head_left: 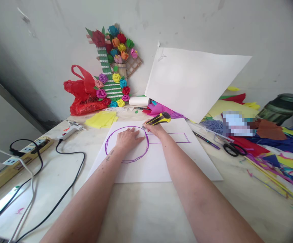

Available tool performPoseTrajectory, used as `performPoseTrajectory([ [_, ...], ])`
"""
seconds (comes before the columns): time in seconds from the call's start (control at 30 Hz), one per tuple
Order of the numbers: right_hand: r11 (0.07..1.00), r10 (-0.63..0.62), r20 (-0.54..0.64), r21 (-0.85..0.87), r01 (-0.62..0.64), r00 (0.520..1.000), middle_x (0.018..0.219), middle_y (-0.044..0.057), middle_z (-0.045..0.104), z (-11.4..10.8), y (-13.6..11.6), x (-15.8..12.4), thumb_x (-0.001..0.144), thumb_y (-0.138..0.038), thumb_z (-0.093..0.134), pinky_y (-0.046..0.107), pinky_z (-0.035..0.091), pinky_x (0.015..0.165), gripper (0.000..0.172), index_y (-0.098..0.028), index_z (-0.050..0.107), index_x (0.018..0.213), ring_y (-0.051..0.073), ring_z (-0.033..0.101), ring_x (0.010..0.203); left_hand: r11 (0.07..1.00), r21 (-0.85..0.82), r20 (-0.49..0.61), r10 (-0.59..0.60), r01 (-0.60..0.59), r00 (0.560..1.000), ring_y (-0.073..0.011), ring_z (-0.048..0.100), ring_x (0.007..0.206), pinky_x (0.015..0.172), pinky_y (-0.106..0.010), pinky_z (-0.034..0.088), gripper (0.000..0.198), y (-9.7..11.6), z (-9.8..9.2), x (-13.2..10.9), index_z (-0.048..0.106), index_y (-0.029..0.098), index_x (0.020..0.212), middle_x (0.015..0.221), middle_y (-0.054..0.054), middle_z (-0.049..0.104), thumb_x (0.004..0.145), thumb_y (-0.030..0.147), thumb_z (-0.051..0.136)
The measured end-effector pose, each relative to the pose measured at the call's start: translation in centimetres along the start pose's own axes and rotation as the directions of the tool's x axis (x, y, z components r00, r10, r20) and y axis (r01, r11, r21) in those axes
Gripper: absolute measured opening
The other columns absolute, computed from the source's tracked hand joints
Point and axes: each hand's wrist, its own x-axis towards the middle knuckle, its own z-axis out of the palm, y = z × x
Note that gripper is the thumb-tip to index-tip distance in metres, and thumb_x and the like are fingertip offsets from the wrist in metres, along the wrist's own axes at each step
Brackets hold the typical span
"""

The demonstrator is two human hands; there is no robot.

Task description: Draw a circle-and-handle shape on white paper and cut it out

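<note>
Bare forearms (186, 189), with small dark tattoo marks (109, 156) near the left hand (129, 138).

Pale table (136, 212) w/ white sheet (156, 170), glue gun (69, 131), power strip (18, 154), scissors (232, 149), coloured scraps (285, 162).

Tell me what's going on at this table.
A person is working on a white sheet lying flat on the table. The left hand presses flat inside a purple circle drawn on the sheet. The right hand grips a yellow-and-black utility knife, its tip at the circle's upper right edge, where a purple rectangle begins. Scissors lie to the right among coloured paper scraps; a glue gun lies to the left.
</note>
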Motion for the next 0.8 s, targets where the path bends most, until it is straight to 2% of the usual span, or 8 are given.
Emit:
performPoseTrajectory([
  [0.23,1.0,0.001,-0.005,-0.024,-0.001,1.0,0.052,-0.005,0.046,0.06,-0.26,-0.31,0.068,-0.022,0.057,0.022,0.036,0.052,0.009,-0.018,0.051,0.063,0.008,0.042,0.05,1.0,-0.002,-0.01,0.003,-0.003,1.0,-0.0249,0.054,0.111,0.083,-0.036,0.046,0.049,0.06,0.05,0.04,0.061,0.031,0.111,0.131,-0.004,0.053,0.085,0.061,0.032],
  [0.43,0.999,0.026,-0.015,-0.027,-0.027,1.0,0.05,-0.006,0.044,0.11,-0.73,-0.57,0.069,-0.019,0.056,0.022,0.035,0.051,0.009,-0.018,0.051,0.062,0.008,0.041,0.048,1.0,-0.008,0.031,-0.011,0.012,0.999,-0.0258,0.053,0.112,0.084,-0.038,0.045,0.05,0.21,-0.35,-0.06,0.06,0.031,0.114,0.133,-0.005,0.051,0.085,0.061,0.032],
  [0.8,0.998,0.027,-0.021,-0.049,-0.028,0.999,0.047,-0.006,0.043,0.03,-0.43,-0.4,0.07,-0.021,0.056,0.022,0.037,0.051,0.01,-0.019,0.051,0.062,0.009,0.04,0.046,1.0,0.005,0.0,0.004,-0.004,1.0,-0.026,0.055,0.11,0.08,-0.038,0.047,0.05,0.13,-0.16,-0.06,0.06,0.03,0.113,0.132,-0.005,0.052,0.086,0.061,0.031],
])
